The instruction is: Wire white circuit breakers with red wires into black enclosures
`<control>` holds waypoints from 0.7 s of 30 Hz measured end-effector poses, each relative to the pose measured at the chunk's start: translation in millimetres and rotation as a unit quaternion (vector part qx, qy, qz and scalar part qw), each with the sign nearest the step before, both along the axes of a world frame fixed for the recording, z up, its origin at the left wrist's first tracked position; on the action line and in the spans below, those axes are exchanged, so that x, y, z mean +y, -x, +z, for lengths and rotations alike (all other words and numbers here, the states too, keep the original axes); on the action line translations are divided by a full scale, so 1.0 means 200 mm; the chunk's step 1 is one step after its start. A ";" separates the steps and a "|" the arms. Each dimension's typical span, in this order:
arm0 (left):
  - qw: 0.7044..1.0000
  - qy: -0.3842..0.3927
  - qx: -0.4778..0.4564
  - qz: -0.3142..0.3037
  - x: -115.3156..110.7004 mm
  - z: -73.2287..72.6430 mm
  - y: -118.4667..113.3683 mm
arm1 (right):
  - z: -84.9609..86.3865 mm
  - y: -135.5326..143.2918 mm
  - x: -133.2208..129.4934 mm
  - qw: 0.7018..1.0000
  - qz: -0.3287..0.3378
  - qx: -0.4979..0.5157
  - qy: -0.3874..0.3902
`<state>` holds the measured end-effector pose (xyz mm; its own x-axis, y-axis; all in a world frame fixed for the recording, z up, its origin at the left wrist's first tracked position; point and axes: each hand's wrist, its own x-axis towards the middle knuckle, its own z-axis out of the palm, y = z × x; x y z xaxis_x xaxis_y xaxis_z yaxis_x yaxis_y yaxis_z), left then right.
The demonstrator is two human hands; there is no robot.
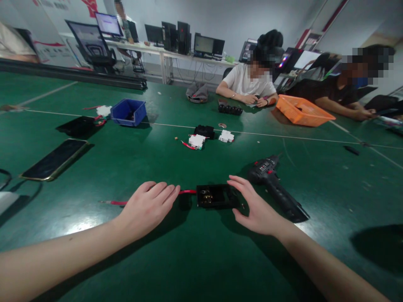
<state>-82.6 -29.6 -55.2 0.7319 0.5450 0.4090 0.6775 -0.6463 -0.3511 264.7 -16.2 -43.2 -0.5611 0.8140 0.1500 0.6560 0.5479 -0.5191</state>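
**Two bare hands around a small black box on a green table**

Two hands meet at the near middle of the table [201,260]. Our left hand [147,207] lies palm down, its fingers [166,193] straight and close together, resting flat over a red wire [187,192]; it grips nothing. Our right hand [255,207] is spread open, thumb and fingers curved around the right end of a small black box [217,196], touching its edge without closing on it. We see brass-coloured parts inside the open box, and the red wire runs from its left side out under the left hand.

Just right of the box lies a black cordless screwdriver [277,188]. Farther off sit two white parts [210,139] beside another black piece. To the left we find a phone [55,158] and a blue bin [129,112]. Across the table two people sit, an orange basket [302,111] between them.
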 end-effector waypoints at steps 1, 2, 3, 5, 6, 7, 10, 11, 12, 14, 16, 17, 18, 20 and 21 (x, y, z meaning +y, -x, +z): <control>1.000 0.000 -0.001 -0.002 0.00 0.00 0.00 | 0.01 -0.02 0.01 1.000 -0.007 -0.014 -0.013; 1.000 0.001 -0.001 -0.003 0.00 0.00 0.00 | 0.02 -0.04 0.01 0.999 -0.013 -0.032 -0.026; 1.000 0.002 -0.001 -0.004 0.00 0.00 0.00 | 0.03 -0.06 0.02 0.998 -0.017 -0.052 -0.036; 1.000 0.007 -0.001 -0.004 0.00 0.00 0.00 | 0.05 -0.07 0.03 0.994 -0.020 -0.098 -0.048; 1.000 0.009 0.000 -0.005 0.00 0.00 0.00 | 0.06 -0.08 0.03 0.991 -0.022 -0.122 -0.048; 1.000 0.012 0.001 -0.005 0.01 0.00 0.00 | 0.07 -0.08 0.03 0.988 -0.024 -0.144 -0.047; 1.000 0.014 0.006 -0.005 0.01 0.00 0.00 | 0.08 -0.07 0.03 0.979 -0.025 -0.200 -0.036; 1.000 0.013 0.007 -0.005 0.01 0.00 0.01 | 0.08 -0.07 0.02 0.976 -0.025 -0.216 -0.033; 1.000 0.013 0.006 -0.005 0.01 -0.01 0.01 | 0.09 -0.06 0.02 0.972 -0.027 -0.231 -0.031; 1.000 0.010 0.002 -0.006 0.01 -0.01 0.01 | 0.09 -0.06 0.01 0.964 -0.040 -0.261 -0.026; 1.000 0.008 -0.003 -0.008 0.01 -0.01 0.01 | 0.10 -0.07 0.00 0.957 -0.054 -0.286 -0.016; 1.000 0.008 -0.004 -0.008 0.01 -0.01 0.01 | 0.10 -0.07 0.00 0.954 -0.057 -0.293 -0.009; 1.000 0.008 -0.003 -0.007 0.01 -0.01 0.01 | 0.10 -0.07 0.00 0.954 -0.057 -0.295 -0.004; 1.000 0.010 -0.001 -0.005 0.01 -0.01 0.01 | 0.09 -0.08 0.00 0.955 -0.053 -0.291 0.000; 1.000 0.010 0.000 -0.004 0.01 0.00 0.01 | 0.09 -0.09 0.00 0.956 -0.051 -0.288 0.000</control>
